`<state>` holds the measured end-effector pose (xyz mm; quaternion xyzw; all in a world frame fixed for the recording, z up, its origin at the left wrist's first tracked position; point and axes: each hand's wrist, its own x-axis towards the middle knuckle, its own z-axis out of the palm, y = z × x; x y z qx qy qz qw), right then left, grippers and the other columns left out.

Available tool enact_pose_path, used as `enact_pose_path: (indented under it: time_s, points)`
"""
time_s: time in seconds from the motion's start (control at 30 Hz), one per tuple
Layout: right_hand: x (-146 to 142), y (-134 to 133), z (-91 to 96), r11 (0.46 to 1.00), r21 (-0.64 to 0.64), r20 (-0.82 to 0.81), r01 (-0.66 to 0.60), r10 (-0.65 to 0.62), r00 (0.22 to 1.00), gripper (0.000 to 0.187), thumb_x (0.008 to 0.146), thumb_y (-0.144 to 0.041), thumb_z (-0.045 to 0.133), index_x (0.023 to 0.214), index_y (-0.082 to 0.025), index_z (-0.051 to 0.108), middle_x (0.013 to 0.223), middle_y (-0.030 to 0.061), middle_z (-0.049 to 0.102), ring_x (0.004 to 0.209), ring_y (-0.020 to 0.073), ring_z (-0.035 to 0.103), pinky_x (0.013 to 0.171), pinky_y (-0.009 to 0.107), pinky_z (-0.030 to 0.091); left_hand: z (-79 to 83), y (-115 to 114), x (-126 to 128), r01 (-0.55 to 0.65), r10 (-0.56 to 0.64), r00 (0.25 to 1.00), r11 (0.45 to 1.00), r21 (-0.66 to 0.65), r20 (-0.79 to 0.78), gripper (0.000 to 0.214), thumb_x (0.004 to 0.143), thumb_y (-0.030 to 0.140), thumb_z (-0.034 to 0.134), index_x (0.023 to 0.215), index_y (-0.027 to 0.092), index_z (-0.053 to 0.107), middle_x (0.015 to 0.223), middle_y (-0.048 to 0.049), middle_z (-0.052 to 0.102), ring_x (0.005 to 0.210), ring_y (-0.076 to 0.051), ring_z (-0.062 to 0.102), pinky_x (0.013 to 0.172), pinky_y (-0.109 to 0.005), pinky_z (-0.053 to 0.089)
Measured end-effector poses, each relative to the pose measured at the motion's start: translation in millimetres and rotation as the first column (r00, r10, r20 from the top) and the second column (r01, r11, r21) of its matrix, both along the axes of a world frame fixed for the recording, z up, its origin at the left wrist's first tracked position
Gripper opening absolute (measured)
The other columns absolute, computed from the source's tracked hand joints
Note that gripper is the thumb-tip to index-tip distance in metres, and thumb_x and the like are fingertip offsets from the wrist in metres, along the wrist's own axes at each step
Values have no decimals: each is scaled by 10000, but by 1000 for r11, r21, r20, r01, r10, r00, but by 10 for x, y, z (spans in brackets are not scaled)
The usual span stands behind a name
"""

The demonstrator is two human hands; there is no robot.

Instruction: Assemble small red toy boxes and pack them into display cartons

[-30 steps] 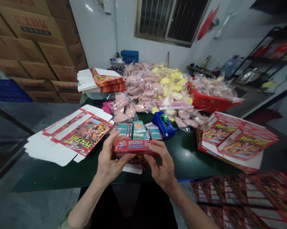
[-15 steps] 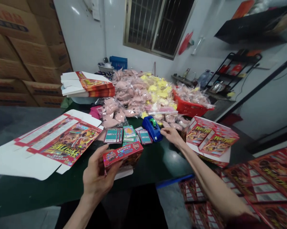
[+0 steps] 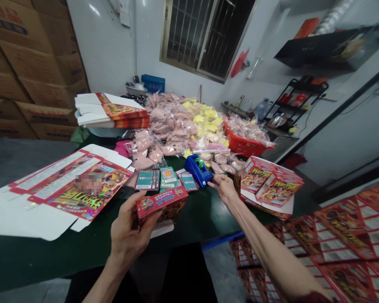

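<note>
My left hand (image 3: 129, 229) is closed around a small red printed carton (image 3: 162, 206), with a white flap (image 3: 162, 228) sticking out below it. My right hand (image 3: 224, 187) pinches at the near end of a blue tape dispenser (image 3: 198, 170), which carries a roll of green tape (image 3: 199, 163). Anything between those fingertips is too small to make out. Just beyond the carton lie teal-backed cards (image 3: 147, 180), more cards (image 3: 169, 174) with a yellow picture, and a third group of cards (image 3: 188, 180).
Flattened cartons (image 3: 78, 185) lie at left, with a stack of cartons (image 3: 113, 111) behind. Bagged pink plush toys (image 3: 167, 122) and yellow ones (image 3: 205, 115) heap at the back, beside a red basket (image 3: 244, 143). Assembled boxes (image 3: 271, 183) stand right; printed sheets (image 3: 340, 235) sit lower right.
The view has shifted slightly. My right fingertips now meet the dispenser's near end; before, they were just beside it. My left hand keeps hold of the carton.
</note>
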<state>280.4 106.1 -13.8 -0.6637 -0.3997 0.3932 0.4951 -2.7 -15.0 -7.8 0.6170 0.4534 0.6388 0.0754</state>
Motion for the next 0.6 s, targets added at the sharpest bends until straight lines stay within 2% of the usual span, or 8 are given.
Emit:
enact_pose_path:
  time_s: [0.07,0.17,0.27,0.37,0.47,0.53,0.6]
  points:
    - [-11,-84,-110,1000,19,-14,18,-18,1000,224,902,-283,517,1063,-133,557,1031,54,592,851,146,602,704,312,534,0,6,5,-6,6,1000,1000,1,8,538,730,182,696,1218,227,475,933,-5,655,737,-132,666,625,-196,550]
    - [-5,-79,-215,999,-27,9,22,-21,1000,259,893,-305,531,1091,-138,555,1047,60,595,868,158,604,727,337,532,-1,8,12,-18,18,999,1000,-21,28,531,730,199,698,1214,227,482,928,-4,655,735,-129,664,630,-195,549]
    - [21,-2,-237,997,-67,81,33,-27,996,293,884,-320,544,1120,-147,551,1096,69,586,907,174,599,757,361,524,-2,14,12,-19,20,1000,999,-35,25,498,741,204,688,1199,224,494,945,-7,655,723,-117,659,618,-184,548]
    - [26,-29,-222,998,-26,184,63,-57,981,288,876,-318,553,1109,-148,557,1109,65,580,918,176,591,763,362,515,-7,36,-1,-47,48,999,999,13,-20,480,734,200,694,1176,214,507,981,-10,654,745,-113,659,641,-176,549]
    - [-71,-284,-170,995,69,255,71,-87,963,152,850,-273,577,875,-125,605,935,46,595,839,155,568,739,318,482,-18,54,-20,-82,84,995,996,42,-53,481,727,211,698,1168,197,506,1012,-22,647,791,-125,661,696,-189,548]
    - [-222,-585,-76,991,126,266,51,-83,960,173,820,-245,589,687,-135,573,746,16,552,726,134,524,671,266,440,-30,56,-31,-61,63,996,998,27,-68,492,730,216,696,1179,188,496,1036,-37,640,826,-136,660,731,-199,543]
    - [-448,-942,80,985,172,240,-12,-31,970,193,817,-275,577,667,-155,554,621,-27,480,606,107,456,577,232,383,-41,51,-36,-33,34,997,999,12,-66,490,735,220,690,1182,187,491,1055,-49,636,852,-146,658,758,-216,540]
